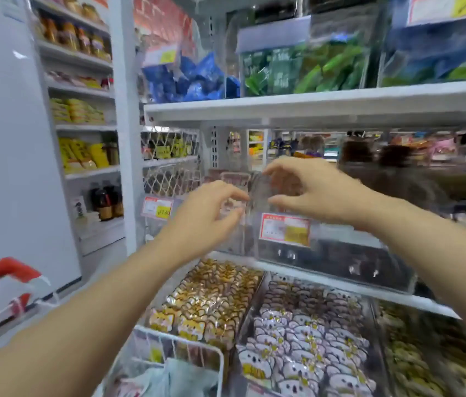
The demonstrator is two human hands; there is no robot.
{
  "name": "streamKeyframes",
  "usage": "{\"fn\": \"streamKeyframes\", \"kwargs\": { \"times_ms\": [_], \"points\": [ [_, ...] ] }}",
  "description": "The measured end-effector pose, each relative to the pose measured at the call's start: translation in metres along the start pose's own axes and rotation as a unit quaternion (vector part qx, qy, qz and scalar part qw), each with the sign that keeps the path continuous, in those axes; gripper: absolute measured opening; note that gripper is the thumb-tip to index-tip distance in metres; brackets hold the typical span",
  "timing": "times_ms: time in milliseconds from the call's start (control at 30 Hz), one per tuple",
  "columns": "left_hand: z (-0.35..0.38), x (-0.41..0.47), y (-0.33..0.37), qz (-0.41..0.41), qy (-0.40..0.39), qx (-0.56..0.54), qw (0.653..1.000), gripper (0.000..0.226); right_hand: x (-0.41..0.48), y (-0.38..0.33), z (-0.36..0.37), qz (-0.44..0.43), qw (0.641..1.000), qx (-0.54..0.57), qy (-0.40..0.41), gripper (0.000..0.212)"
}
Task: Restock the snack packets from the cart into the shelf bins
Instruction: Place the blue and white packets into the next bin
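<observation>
At seven o'clock, the wire cart (181,340) holds pale bags. Farther in, the left hand (207,216) and right hand (309,191) are half-curled around a blurred pink snack packet (236,179). It lies at one o'clock of the left hand and nine of the right, over the clear bin (329,255). Whether either hand grips it, I cannot tell.

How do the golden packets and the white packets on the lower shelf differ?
Place: the golden face-shaped packets lie left, the white face-shaped packets right of them. Colour: the golden packets show orange faces, the white packets pale faces edged purple. Both lie packed in rows.
</observation>
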State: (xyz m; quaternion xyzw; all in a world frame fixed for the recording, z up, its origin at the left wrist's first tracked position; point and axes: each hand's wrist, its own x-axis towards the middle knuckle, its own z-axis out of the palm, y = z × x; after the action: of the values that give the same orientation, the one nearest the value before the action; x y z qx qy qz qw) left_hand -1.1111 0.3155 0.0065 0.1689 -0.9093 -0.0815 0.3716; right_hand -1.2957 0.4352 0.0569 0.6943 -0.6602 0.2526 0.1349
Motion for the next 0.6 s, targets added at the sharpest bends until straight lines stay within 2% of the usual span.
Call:
{"fn": "streamKeyframes", "kwargs": {
  "times_ms": [100,267,433,533,600],
  "points": [
    [-0.013,-0.057,-0.01,-0.056,-0.034,-0.018,0.998,0.022,-0.028,-0.039,0.031,-0.055,0.995,0.082,0.006,0.034],
    [-0.02,-0.157,-0.043,-0.162,-0.147,0.015,0.976,0.025,-0.069,-0.082,0.126,-0.071,0.976,0.167,-0.122,0.03],
    [-0.022,-0.221,-0.075,-0.241,-0.271,0.093,0.927,0.057,-0.081,-0.099,0.225,-0.104,0.94,0.129,-0.298,0.032],
    [-0.02,-0.244,-0.091,-0.257,-0.341,0.121,0.896,0.073,-0.085,-0.11,0.256,-0.117,0.91,0.102,-0.384,0.047],
    [-0.02,-0.254,-0.101,-0.256,-0.389,0.147,0.873,0.073,-0.087,-0.113,0.269,-0.109,0.884,0.084,-0.447,0.061]
  ]
}}
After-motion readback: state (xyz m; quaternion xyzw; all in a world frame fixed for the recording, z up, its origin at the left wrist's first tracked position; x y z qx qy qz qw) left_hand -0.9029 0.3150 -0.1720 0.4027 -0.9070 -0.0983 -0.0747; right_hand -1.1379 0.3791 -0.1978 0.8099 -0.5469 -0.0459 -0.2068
